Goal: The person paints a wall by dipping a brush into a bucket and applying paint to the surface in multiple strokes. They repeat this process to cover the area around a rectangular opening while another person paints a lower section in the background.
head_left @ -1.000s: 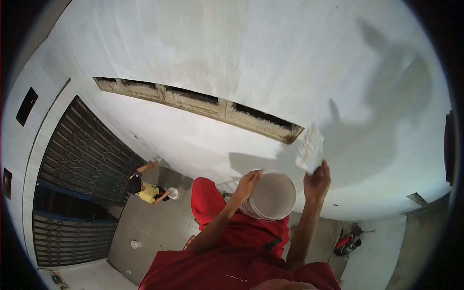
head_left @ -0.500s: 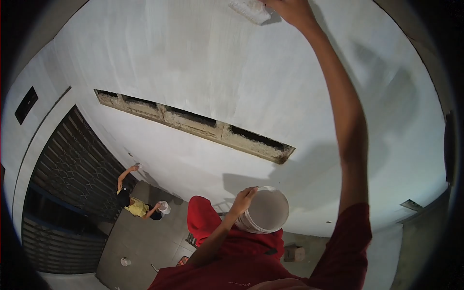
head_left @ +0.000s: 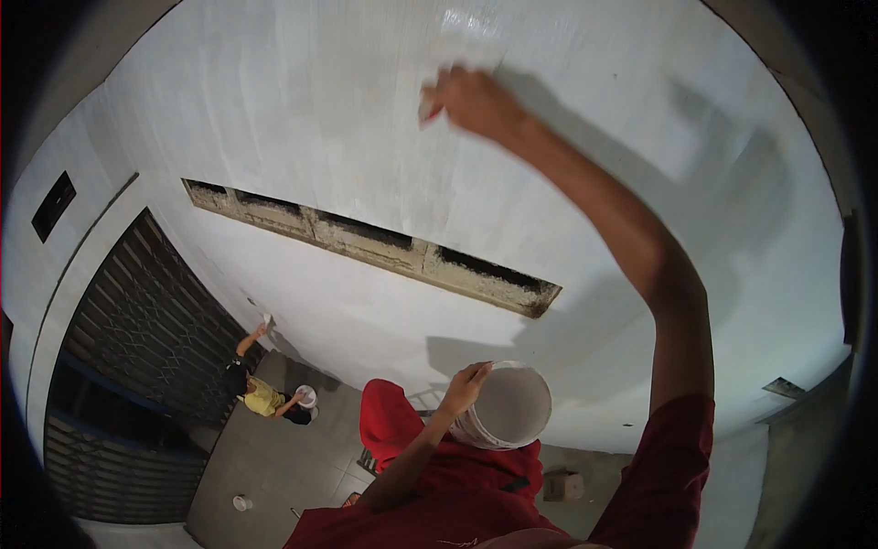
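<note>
My left hand (head_left: 467,388) grips the rim of a white bucket (head_left: 508,406), which rests by my red-clothed lap with whitish liquid inside. My right hand (head_left: 473,99) is raised in front of the upper wall (head_left: 366,119), its fingers closed round a brush. Only a small pale and red part of the brush (head_left: 429,106) shows beside the fingers, and motion blurs it. Near the hand the wall has wet, shiny streaks.
A long recessed opening (head_left: 366,242) crosses the wall. Far below, another person (head_left: 263,397) in yellow and black reaches to the wall, holding a white bucket (head_left: 306,396). A small container (head_left: 241,502) and a box (head_left: 562,486) stand on the floor. A metal gate (head_left: 137,320) is left.
My right hand has come down and left from the top edge, turning the brush, whose white bristles no longer show broadly. My left hand keeps the bucket. The other person's raised hand has shifted slightly.
</note>
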`<state>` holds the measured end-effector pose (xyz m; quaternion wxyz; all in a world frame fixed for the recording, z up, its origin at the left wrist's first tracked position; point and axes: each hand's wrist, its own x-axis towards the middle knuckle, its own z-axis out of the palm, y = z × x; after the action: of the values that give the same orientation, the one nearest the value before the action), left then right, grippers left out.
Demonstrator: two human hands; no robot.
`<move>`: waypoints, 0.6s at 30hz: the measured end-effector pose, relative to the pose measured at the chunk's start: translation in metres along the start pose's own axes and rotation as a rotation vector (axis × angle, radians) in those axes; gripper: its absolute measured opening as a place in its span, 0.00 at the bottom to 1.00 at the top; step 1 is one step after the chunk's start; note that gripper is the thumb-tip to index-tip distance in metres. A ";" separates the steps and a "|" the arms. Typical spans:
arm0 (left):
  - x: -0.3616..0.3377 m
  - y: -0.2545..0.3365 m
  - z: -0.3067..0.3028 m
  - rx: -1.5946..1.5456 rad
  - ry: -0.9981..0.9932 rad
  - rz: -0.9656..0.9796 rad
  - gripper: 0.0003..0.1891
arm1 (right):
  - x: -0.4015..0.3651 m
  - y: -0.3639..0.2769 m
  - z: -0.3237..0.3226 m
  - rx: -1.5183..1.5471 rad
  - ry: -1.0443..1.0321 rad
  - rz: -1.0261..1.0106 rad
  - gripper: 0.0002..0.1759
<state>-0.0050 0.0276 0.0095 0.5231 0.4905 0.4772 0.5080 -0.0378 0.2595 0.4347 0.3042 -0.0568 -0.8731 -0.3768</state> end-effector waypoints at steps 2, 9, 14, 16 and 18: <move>-0.002 0.006 -0.001 0.026 0.013 0.013 0.23 | -0.014 -0.032 0.008 0.125 -0.168 0.017 0.09; -0.001 -0.003 -0.002 0.057 -0.005 0.010 0.23 | 0.060 0.059 -0.054 0.125 -0.122 0.555 0.08; 0.001 -0.003 -0.001 0.043 -0.013 0.021 0.23 | 0.118 0.090 -0.115 -0.022 0.278 0.195 0.11; 0.001 -0.003 0.000 0.064 -0.009 0.034 0.22 | 0.109 0.094 -0.091 -0.265 0.232 0.062 0.12; 0.001 -0.004 -0.002 0.072 -0.012 0.030 0.22 | 0.079 0.097 -0.037 -0.061 0.148 0.088 0.06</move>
<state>-0.0067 0.0290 0.0056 0.5004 0.5192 0.4845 0.4953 -0.0514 0.2928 0.5600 0.3822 -0.0764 -0.8330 -0.3926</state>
